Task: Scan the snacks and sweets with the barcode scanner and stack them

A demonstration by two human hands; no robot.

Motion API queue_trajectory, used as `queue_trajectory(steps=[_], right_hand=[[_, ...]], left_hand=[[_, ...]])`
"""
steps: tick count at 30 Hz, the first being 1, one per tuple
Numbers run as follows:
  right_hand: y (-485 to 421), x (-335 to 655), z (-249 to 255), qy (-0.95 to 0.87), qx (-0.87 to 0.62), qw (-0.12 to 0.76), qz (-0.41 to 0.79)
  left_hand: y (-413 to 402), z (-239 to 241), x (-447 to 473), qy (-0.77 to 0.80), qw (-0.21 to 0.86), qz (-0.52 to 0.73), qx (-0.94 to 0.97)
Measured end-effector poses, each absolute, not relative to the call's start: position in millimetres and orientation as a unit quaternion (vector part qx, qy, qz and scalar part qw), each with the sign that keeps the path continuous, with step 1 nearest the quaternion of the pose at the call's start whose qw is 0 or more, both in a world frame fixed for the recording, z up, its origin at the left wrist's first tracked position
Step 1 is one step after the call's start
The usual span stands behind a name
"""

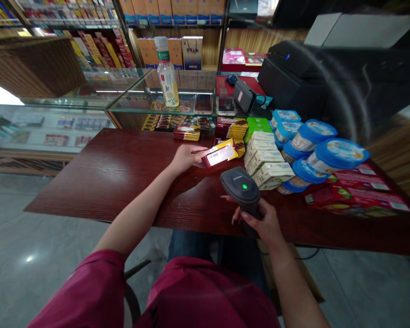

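Note:
My left hand (187, 158) is closed on the near end of a chocolate bar (220, 154) in a dark red and yellow wrapper, its pale label side facing up. In my right hand (264, 222) is a black barcode scanner (239, 184) with a green light lit on top; my fingers wrap round its handle. The scanner's head is just right of and nearer to me than the bar, apart from it. Behind the bar lie stacks of similar bars (230, 129), partly covered by it, and a smaller stack (187, 132) to their left.
Right of the scanner stand cream cartons (269, 171), blue-lidded tubs (316, 132) and red boxes (362, 198) on the dark wooden desk (116, 177). A drink bottle (167, 75) stands on the glass counter (136, 98). A black machine (304, 77) fills the back right.

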State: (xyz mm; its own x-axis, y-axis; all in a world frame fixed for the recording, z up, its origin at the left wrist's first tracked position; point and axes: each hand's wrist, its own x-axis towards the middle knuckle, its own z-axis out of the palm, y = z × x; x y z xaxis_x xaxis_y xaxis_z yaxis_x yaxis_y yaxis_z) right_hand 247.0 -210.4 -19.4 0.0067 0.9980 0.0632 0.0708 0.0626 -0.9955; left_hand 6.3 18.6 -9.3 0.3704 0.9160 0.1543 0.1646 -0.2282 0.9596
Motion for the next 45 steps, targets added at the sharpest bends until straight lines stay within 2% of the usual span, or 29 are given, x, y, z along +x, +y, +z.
queue_trajectory(steps=[4,10,19,30,36,41,45], right_hand=[[-211.0,245.3,-16.7,-0.526,-0.504,0.499,0.47],[-208.8,244.7,-11.5,-0.526,-0.494,0.503,0.476],[-207.8,244.1,-4.8,-0.542,-0.492,0.497,0.466],[-207.6,247.2,-9.0,-0.537,-0.482,0.493,0.486],[-206.2,242.9,-14.7,-0.5,-0.506,0.529,0.463],[-202.6,240.9,-14.8,-0.456,-0.515,0.567,0.453],[-204.0,238.5,-6.2,-0.435,-0.501,0.58,0.472]], left_hand=[[20.1,-2.9,0.9,0.381,0.404,0.425,0.715],[33.2,12.4,-27.0,0.442,0.126,0.506,0.73],[75.6,-5.4,-64.7,0.475,-0.015,0.341,0.811],[72.9,-6.4,-55.0,0.485,-0.038,0.286,0.825],[54.0,4.2,-29.0,0.445,-0.044,0.291,0.846],[34.5,1.7,36.6,0.312,0.002,0.255,0.915],[29.5,1.5,55.2,0.316,0.069,0.253,0.912]])
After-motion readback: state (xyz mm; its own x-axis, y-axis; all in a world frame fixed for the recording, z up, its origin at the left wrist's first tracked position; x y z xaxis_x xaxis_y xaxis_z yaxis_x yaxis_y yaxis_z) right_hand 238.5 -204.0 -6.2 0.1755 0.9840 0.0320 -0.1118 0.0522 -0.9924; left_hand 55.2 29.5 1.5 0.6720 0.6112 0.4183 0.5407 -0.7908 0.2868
